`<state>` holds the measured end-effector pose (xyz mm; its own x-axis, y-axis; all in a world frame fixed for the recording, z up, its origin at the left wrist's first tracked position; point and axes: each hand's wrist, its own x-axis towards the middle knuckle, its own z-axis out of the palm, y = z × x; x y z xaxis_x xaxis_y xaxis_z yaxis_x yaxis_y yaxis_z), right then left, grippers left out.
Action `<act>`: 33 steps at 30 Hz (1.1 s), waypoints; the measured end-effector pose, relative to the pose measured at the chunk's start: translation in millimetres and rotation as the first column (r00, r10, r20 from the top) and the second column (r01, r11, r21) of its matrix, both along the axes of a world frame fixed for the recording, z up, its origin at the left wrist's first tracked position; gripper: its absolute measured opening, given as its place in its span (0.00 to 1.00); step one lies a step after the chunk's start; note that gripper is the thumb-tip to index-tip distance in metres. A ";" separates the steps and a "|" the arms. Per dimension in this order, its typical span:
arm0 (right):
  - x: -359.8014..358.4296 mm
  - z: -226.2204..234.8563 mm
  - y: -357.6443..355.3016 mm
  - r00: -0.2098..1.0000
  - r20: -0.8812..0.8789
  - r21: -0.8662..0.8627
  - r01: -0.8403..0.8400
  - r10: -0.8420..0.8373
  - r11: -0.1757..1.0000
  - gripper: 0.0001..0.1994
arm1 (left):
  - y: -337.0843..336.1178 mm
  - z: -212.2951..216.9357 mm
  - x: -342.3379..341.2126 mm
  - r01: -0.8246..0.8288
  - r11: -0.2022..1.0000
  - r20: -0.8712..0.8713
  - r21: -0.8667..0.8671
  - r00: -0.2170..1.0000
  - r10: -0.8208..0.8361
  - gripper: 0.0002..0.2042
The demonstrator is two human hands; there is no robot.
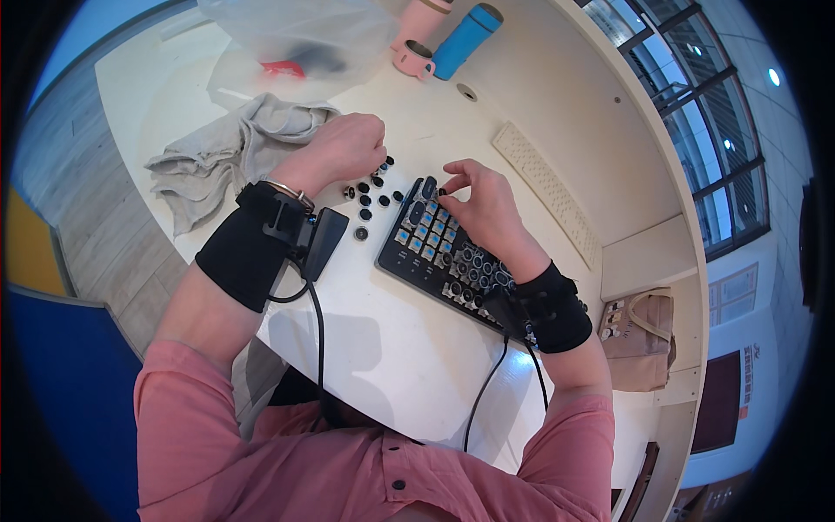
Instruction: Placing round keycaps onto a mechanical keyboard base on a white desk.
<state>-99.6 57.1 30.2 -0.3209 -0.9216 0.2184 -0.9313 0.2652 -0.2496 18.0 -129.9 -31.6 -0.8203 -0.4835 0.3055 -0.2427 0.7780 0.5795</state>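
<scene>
A black mechanical keyboard (410,258) lies at an angle on the white table. Part of it shows bare blue switches (425,232), while round black keycaps (470,261) still cover its right part. My right hand (487,207) reaches over the far edge, thumb and fingers pinched on a small black keycap (443,192) there. Left of the keyboard, several loose round keycaps (364,200) are scattered on the tabletop. Over the far end of this group is my left hand (341,146), its fingers curled closed and pointing down. Whatever they hold is hidden.
A crumpled grey cloth (204,157) lies beside my left wrist. Farther back are a clear plastic bag (296,52), a pink mug (413,59) and a blue bottle (468,39). A white keyboard (544,187) lies along the right panel, near a brown bag (639,348). Cables hang from both wrist bands.
</scene>
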 end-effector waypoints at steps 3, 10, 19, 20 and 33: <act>1.9 -0.8 -0.6 0.997 0.067 0.005 0.036 -0.037 0.999 0.21 | 0.5 1.7 1.1 -0.003 1.000 0.018 0.005 1.000 0.003 0.09; 4.2 -1.2 0.4 0.999 0.035 -0.015 0.021 -0.020 1.000 0.25 | 1.4 1.4 0.7 -0.002 1.000 0.021 -0.008 1.000 0.002 0.09; 1.8 2.3 -1.5 1.000 -0.016 0.012 -0.020 0.020 1.000 0.21 | 1.5 0.9 0.0 -0.018 0.999 0.026 0.032 1.000 0.018 0.08; 1.6 2.5 -1.6 1.000 -0.016 0.012 -0.020 0.020 1.000 0.21 | 1.2 0.3 -0.4 -0.019 0.999 0.026 0.032 1.000 0.018 0.08; 0.4 11.4 1.7 0.999 0.040 0.022 0.025 -0.025 0.999 0.20 | 0.8 5.1 3.4 0.016 1.000 0.051 0.022 0.999 -0.018 0.09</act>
